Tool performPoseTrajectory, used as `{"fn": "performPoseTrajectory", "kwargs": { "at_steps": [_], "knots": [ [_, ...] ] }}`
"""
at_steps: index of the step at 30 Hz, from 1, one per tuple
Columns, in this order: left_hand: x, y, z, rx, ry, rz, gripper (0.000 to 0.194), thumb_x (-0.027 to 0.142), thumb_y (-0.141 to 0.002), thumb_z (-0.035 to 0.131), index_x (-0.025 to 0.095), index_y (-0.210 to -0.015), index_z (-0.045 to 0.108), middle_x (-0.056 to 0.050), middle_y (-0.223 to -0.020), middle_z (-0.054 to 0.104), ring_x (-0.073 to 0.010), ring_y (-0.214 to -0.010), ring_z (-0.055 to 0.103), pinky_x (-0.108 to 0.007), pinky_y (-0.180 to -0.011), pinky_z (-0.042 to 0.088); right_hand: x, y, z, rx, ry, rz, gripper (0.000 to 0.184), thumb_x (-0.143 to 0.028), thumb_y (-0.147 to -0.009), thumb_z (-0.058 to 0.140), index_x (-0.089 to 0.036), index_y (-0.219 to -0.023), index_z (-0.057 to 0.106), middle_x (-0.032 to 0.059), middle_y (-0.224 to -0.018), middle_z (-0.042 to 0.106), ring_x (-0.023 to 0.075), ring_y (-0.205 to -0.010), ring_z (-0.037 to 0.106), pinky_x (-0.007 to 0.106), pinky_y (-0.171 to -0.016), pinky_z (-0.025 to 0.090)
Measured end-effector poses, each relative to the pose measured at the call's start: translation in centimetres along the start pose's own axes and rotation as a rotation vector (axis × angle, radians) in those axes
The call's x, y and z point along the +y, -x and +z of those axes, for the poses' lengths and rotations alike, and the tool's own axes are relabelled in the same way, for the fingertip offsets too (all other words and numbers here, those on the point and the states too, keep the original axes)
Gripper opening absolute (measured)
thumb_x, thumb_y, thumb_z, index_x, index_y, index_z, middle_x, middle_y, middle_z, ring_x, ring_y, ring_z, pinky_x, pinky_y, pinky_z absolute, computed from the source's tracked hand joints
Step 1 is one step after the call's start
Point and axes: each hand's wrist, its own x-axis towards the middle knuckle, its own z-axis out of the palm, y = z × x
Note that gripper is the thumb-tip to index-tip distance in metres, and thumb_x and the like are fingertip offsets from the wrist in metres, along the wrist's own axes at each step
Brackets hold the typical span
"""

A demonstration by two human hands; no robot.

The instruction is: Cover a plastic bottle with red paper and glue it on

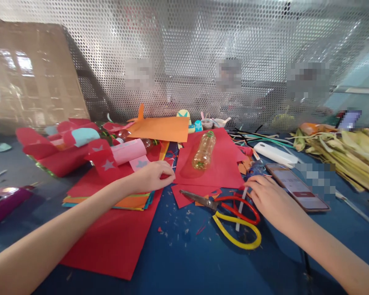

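Note:
A clear plastic bottle with green at both ends lies on a sheet of red paper. My left hand has its thumb and fingers pressed together at the sheet's near left corner. Across from it, my right hand is closed at the near right corner, its fingertips close to a thin white strip. Scissors with red and yellow handles lie between my hands, blades pointing left. Below the sheet are red and orange paper scraps.
Red paper shapes with stars and stacked coloured paper lie left; orange paper is behind. On the right are a phone, a white tool and dried husks. Perforated metal stands behind the table.

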Motion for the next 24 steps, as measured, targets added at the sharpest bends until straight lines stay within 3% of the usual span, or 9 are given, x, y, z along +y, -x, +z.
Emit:
{"fn": "performPoseTrajectory", "kwargs": {
  "at_steps": [3,5,7,10,12,14,18,21,24],
  "knots": [
    [1.3,-1.2,-0.1,-0.002,-0.016,-0.010,0.028,0.025,-0.090,0.045,0.016,-0.077,0.069,-0.007,-0.085,0.071,-0.0174,-0.082,0.067,-0.028,-0.077,0.050,-0.8,0.1,-1.3,0.002,-0.097,0.043,0.018,-0.020,-0.091,0.048,-0.016,-0.096,0.065,0.0097,-0.093,0.068,0.0251,-0.089,0.065,0.038,-0.080,0.052],
    [2.4,-2.3,0.1,-0.014,0.010,0.039,0.026,0.024,-0.091,0.046,0.015,-0.086,0.069,-0.007,-0.090,0.071,-0.0168,-0.086,0.067,-0.027,-0.080,0.049,-1.9,0.4,-2.1,-0.095,-0.207,0.077,0.008,-0.028,-0.086,0.061,-0.020,-0.087,0.062,0.0059,-0.089,0.067,0.0222,-0.082,0.065,0.034,-0.071,0.054],
    [3.7,-3.7,0.7,-0.038,0.016,0.097,0.025,0.024,-0.092,0.046,0.015,-0.096,0.069,-0.007,-0.099,0.072,-0.0171,-0.093,0.066,-0.027,-0.088,0.048,-3.0,0.8,-2.6,-0.177,-0.271,0.064,0.012,-0.028,-0.080,0.070,-0.021,-0.081,0.060,0.0039,-0.083,0.067,0.0210,-0.078,0.065,0.032,-0.066,0.054],
    [5.7,-6.1,2.2,-0.089,-0.089,0.122,0.029,0.024,-0.092,0.049,0.013,-0.113,0.065,-0.012,-0.118,0.068,-0.0218,-0.113,0.061,-0.032,-0.100,0.043,-4.3,1.2,-2.7,-0.200,-0.267,0.010,0.019,-0.029,-0.074,0.075,-0.021,-0.080,0.060,0.0047,-0.082,0.067,0.0242,-0.080,0.065,0.035,-0.067,0.054],
    [6.9,-7.6,3.4,-0.164,-0.201,0.083,0.038,0.025,-0.092,0.051,0.010,-0.126,0.056,-0.016,-0.126,0.063,-0.0247,-0.117,0.059,-0.035,-0.101,0.042,-4.8,1.3,-2.6,-0.201,-0.261,-0.022,0.022,-0.028,-0.071,0.078,-0.020,-0.082,0.060,0.0062,-0.085,0.067,0.0264,-0.085,0.066,0.037,-0.070,0.055],
    [7.8,-8.9,4.4,-0.165,-0.238,0.047,0.047,0.024,-0.089,0.054,0.003,-0.131,0.050,-0.023,-0.124,0.062,-0.0315,-0.114,0.060,-0.041,-0.095,0.046,-5.1,1.4,-2.4,-0.201,-0.262,-0.030,0.021,-0.023,-0.072,0.078,-0.019,-0.081,0.059,0.0069,-0.086,0.067,0.0261,-0.087,0.066,0.036,-0.072,0.055],
    [8.6,-10.5,5.6,-0.161,-0.248,-0.010,0.050,0.021,-0.083,0.060,-0.001,-0.127,0.052,-0.027,-0.106,0.067,-0.0380,-0.100,0.065,-0.044,-0.078,0.051,-5.1,2.3,-2.7,-0.162,-0.240,-0.037,0.015,-0.018,-0.079,0.070,-0.018,-0.081,0.055,0.0055,-0.079,0.065,0.0235,-0.079,0.068,0.035,-0.070,0.056],
    [8.2,-11.0,5.5,-0.152,-0.191,-0.022,0.044,0.019,-0.075,0.068,0.006,-0.117,0.061,-0.022,-0.108,0.068,-0.0345,-0.100,0.066,-0.039,-0.079,0.051,-4.5,3.5,-3.5,-0.140,-0.208,-0.049,0.013,-0.017,-0.081,0.065,-0.019,-0.083,0.053,0.0057,-0.077,0.064,0.0249,-0.077,0.068,0.035,-0.065,0.056],
    [7.4,-11.3,4.4,-0.123,-0.097,-0.013,0.035,0.017,-0.071,0.070,0.014,-0.105,0.067,-0.012,-0.103,0.072,-0.0273,-0.094,0.068,-0.033,-0.079,0.050,-3.2,4.7,-4.7,-0.204,-0.274,0.021,0.015,-0.017,-0.079,0.065,-0.022,-0.082,0.051,0.0030,-0.075,0.064,0.0224,-0.069,0.068,0.031,-0.059,0.055]
  ]
}}
